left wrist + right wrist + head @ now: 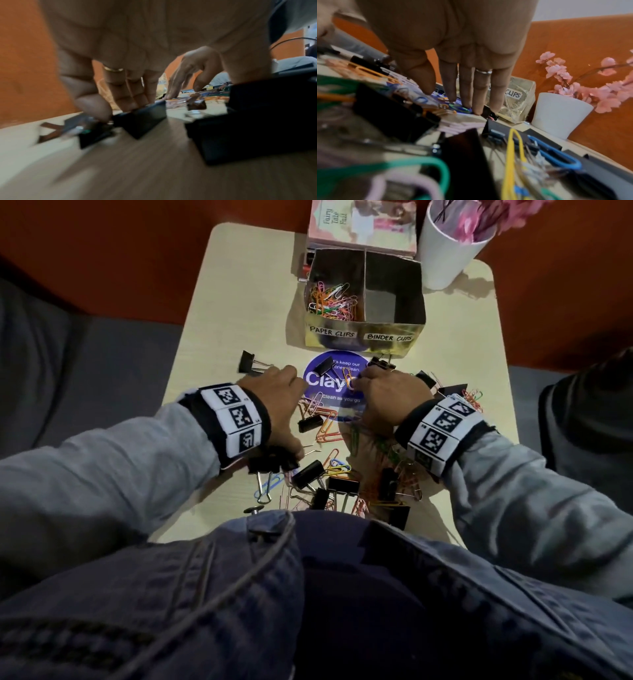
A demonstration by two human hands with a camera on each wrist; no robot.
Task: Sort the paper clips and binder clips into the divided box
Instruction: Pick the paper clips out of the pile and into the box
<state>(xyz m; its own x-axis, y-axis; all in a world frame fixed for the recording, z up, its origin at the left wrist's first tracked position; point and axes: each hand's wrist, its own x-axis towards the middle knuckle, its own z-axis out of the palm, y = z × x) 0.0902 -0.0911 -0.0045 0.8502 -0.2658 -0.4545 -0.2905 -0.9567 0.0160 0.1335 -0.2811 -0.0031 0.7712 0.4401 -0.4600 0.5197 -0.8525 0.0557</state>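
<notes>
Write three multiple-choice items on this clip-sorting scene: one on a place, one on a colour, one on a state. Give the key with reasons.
1. Where does the round sticker lie?
A. in front of the divided box
B. inside the box
C. under the white pot

2. What colour are the binder clips?
A. red
B. black
C. white

3. The compartment labelled BINDER CLIPS is:
A. full
B. lidded
C. empty

Key: 1 A, the sticker sits on the table just before the box's labels. 2 B, every binder clip shown is black. 3 C, only bare floor shows inside it, while the paper clips fill the other side.
</notes>
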